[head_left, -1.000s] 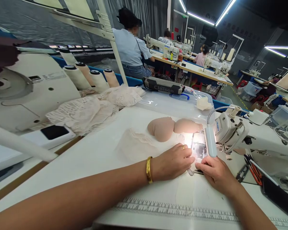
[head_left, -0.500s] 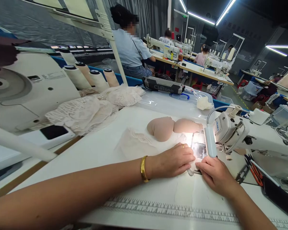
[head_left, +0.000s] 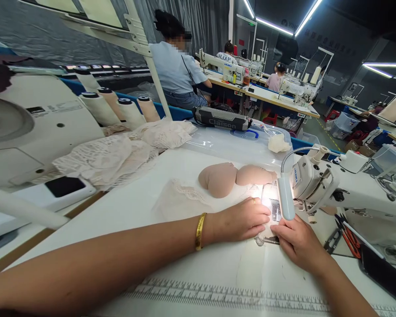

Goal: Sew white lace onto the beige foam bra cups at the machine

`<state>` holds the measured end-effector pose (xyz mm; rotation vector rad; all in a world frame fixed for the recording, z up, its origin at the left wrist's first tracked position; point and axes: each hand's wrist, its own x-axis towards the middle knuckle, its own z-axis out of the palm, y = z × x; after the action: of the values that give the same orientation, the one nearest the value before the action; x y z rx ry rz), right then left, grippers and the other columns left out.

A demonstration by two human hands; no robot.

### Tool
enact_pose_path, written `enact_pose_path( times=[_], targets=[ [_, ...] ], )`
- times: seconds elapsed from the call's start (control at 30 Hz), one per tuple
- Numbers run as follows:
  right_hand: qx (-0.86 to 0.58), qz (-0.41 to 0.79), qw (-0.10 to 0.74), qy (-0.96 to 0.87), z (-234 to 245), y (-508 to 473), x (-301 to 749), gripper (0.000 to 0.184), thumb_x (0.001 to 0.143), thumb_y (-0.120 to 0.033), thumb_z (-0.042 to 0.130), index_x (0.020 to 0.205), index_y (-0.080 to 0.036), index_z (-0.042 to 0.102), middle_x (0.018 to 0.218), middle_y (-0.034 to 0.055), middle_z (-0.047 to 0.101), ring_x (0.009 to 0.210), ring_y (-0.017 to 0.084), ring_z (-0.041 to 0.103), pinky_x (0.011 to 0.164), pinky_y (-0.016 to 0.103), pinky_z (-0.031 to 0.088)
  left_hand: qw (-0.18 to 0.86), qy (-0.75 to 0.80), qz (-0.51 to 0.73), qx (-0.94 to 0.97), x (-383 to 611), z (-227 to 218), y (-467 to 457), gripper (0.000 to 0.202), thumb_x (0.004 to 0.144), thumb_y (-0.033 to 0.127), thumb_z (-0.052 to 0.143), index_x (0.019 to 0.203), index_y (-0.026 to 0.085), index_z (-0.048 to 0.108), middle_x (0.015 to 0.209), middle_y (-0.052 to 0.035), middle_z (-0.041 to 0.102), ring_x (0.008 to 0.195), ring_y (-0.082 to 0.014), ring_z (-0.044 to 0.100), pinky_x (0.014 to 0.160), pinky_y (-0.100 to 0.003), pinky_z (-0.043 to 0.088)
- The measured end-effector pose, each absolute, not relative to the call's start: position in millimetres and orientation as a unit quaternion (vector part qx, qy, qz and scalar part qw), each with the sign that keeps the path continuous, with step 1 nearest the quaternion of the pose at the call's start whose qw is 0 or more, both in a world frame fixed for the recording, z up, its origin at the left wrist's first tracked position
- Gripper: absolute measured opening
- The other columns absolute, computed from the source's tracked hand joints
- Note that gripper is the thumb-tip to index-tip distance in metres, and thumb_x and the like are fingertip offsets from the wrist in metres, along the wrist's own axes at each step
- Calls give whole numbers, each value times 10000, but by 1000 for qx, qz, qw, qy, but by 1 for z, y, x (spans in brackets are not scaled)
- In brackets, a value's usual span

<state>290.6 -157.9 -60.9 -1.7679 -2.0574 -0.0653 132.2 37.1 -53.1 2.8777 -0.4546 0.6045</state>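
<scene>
My left hand (head_left: 242, 219), with a gold bangle and a ring, lies fingers down on pale lace fabric (head_left: 180, 200) at the needle plate of the white sewing machine (head_left: 333, 185). My right hand (head_left: 297, 240) rests just right of it, its fingers pressed on the fabric's edge in front of the presser foot. Two beige bra cups (head_left: 232, 177) lie joined just beyond my left hand. The machine's lamp (head_left: 284, 200) lights the spot between my hands.
A heap of lace pieces (head_left: 119, 147) lies at the left beside several thread cones (head_left: 119, 108). A clear plastic box (head_left: 237, 143) stands behind the cups. Scissors (head_left: 345, 233) lie right of the machine. Other people sit at sewing tables (head_left: 267, 94) behind.
Both hands have slid slightly forward toward the needle with the fabric. The view has shifted a little to the right.
</scene>
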Motion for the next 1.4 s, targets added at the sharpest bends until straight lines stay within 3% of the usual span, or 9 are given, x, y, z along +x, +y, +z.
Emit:
enact_pose_path(
  times=[0.17,0.43,0.6,0.77,1.0,1.3,1.4],
  targets=[
    [-657,-44,210,-722,-64,-160,298,246,967,-115,461,1066,-249,642,910,46,634,873,202,583,719,292,465,45,-186,204,960,150,-56,38,249,946,171,563,697,180,553,833,-25,631,707,-176,483,686,-338,418],
    [-670,-43,206,-712,-63,-158,295,283,971,-130,459,1146,-262,638,1009,63,672,948,218,643,762,299,503,45,-171,221,959,150,-67,38,238,941,185,604,706,177,564,848,-26,643,716,-171,503,709,-340,430],
    [-681,-69,198,-701,-66,-158,297,266,977,-156,464,1124,-250,666,1040,80,683,900,216,649,683,285,495,29,-175,220,959,156,-68,39,229,953,187,576,724,176,581,837,-38,642,725,-181,514,710,-343,441],
    [-687,-95,194,-693,-67,-158,299,267,971,-154,461,1094,-238,682,1028,87,700,864,218,645,621,281,471,59,-188,235,952,164,-72,41,166,960,197,573,803,171,621,970,-73,677,851,-205,578,843,-359,491],
    [-709,-76,195,-674,-67,-159,299,242,987,-171,436,952,-246,664,1087,83,701,892,211,646,618,281,465,97,-178,231,951,171,-73,41,177,977,188,531,823,176,616,905,-65,671,875,-215,592,880,-357,501],
    [-704,-84,193,-678,-67,-158,297,244,984,-157,437,1066,-251,646,1065,75,693,926,212,634,624,282,444,112,-152,238,953,166,-75,37,163,982,228,535,865,181,638,970,-69,684,916,-217,594,907,-364,488],
    [-706,-83,192,-677,-68,-159,297,223,991,-163,433,1053,-253,628,1030,64,687,919,213,626,633,281,436,112,-159,231,953,169,-75,38,216,989,214,503,801,181,604,909,-54,670,866,-203,574,868,-349,475]
  ],
)
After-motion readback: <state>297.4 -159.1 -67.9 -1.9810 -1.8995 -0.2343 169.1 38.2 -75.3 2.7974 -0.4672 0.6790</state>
